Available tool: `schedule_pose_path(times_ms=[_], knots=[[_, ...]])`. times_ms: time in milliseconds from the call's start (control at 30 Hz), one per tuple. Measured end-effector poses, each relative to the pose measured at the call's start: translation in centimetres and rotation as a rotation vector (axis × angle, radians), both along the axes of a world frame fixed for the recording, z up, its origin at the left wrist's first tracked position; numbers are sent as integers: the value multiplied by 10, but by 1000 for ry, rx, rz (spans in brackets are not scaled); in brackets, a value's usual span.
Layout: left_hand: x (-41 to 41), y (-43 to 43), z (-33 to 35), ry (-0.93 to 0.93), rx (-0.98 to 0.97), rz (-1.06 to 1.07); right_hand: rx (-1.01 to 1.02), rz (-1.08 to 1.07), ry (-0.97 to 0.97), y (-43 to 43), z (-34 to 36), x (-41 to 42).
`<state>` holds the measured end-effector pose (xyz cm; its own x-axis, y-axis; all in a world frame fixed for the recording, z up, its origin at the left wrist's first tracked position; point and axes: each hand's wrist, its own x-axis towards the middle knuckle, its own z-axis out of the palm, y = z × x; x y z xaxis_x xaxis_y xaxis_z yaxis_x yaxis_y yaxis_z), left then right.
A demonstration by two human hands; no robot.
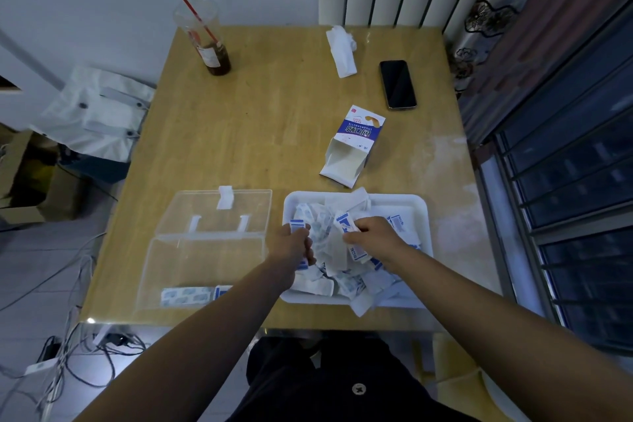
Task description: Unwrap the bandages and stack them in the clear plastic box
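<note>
As a wrapped bandage [343, 221] is pinched above the heap of packets [346, 279] in the white tray [419, 205], the peeling step is judged to be in hand. The packet is held at the fingertips of the right hand [373, 236], whose fingers are curled tight on it. A blue-striped wrapper piece [296, 225] is gripped in the curled left hand [294, 245] just beside it. Whether the two pieces belong to one packet cannot be told.

The step would be best done by drawing the paper flaps evenly apart, so that the strip is not creased or stuck to itself, with loose wrappers dropped into the tray beneath both hands.

The clear plastic box [205, 264] is seen open just left of the left hand, its lid tipped back, and a few bandages [186, 295] are laid flat at its near end. An opened carton [352, 144] is seen beyond the right hand, with a phone [397, 84] and a crumpled tissue [340, 48] farther off. A drink cup [205, 38] is stood well beyond the left hand.
</note>
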<state>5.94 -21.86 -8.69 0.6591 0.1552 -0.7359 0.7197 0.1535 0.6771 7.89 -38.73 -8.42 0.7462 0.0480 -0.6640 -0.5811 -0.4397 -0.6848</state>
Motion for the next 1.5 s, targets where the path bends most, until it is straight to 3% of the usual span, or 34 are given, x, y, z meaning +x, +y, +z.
schedule_pose_path(times_ms=[233,700,900,1067,1267,1500], knots=[[-1,-7,5,-20,-15,-157,36,-243,-107,-3,2,-5],[10,-7,6,-50,7,-120,304,-143,-31,0,5,-7],[11,-2,-6,36,100,-120,180,-276,-27,-5,-1,-4],[13,-4,-7,27,120,-67,110,-265,-13,-6,-3,-4],[12,-17,7,55,-126,-84,175,-201,9,2,2,-7],[9,-18,12,-5,-142,-141,176,-168,3,7,10,-11]])
